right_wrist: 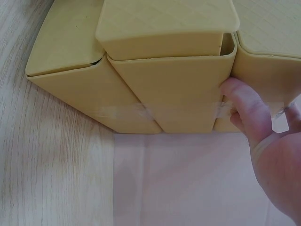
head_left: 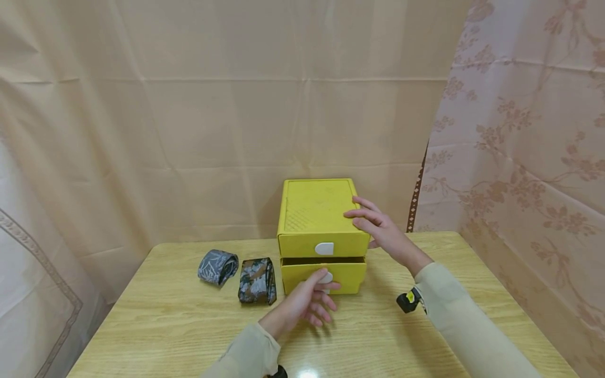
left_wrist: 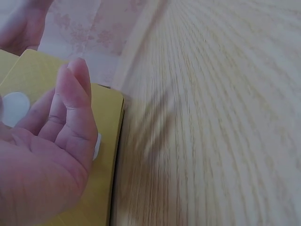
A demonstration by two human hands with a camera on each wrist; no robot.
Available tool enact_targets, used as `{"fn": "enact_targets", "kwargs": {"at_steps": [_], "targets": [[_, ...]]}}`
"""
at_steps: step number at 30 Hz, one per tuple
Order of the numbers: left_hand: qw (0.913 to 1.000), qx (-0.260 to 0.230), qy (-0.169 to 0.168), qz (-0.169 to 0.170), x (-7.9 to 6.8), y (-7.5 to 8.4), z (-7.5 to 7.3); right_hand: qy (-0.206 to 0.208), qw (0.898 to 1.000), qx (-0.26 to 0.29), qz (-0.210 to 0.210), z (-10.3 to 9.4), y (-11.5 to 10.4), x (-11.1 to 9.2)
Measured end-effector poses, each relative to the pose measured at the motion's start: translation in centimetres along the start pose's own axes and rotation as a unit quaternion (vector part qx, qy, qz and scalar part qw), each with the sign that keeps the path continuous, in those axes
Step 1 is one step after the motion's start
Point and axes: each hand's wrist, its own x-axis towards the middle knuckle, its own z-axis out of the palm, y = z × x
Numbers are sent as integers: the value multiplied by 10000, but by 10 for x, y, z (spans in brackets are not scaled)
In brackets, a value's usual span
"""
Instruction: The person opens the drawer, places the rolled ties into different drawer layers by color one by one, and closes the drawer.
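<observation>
On the table stands a yellow drawer box [head_left: 319,207] with white handles. Its top drawer is closed, while the drawer below is pulled partly out, leaving a dark gap above its front [head_left: 293,273]. My left hand [head_left: 307,302] pinches that lower drawer's white handle [left_wrist: 16,108] between thumb and index finger; the other fingers hang loosely in front. My right hand [head_left: 378,226] rests on the box's right edge, fingers on the top and thumb against the side. The right wrist view shows the thumb [right_wrist: 249,106] touching the side wall, with the middle drawer [right_wrist: 164,42] sticking out.
Left of the box lie a rolled grey patterned cloth strip [head_left: 218,266] and a folded camouflage-patterned one [head_left: 257,281]. The wooden table [head_left: 165,325] ends close behind the box at a beige curtain [head_left: 227,131]. A floral curtain [head_left: 529,157] hangs on the right.
</observation>
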Motion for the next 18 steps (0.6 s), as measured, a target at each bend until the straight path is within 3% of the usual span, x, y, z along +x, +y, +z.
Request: {"fn": "enact_targets", "kwargs": {"at_steps": [18], "targets": [[9998, -100, -130, -62, -15, 3, 9, 57, 10000, -39, 33, 1, -1, 1]]}}
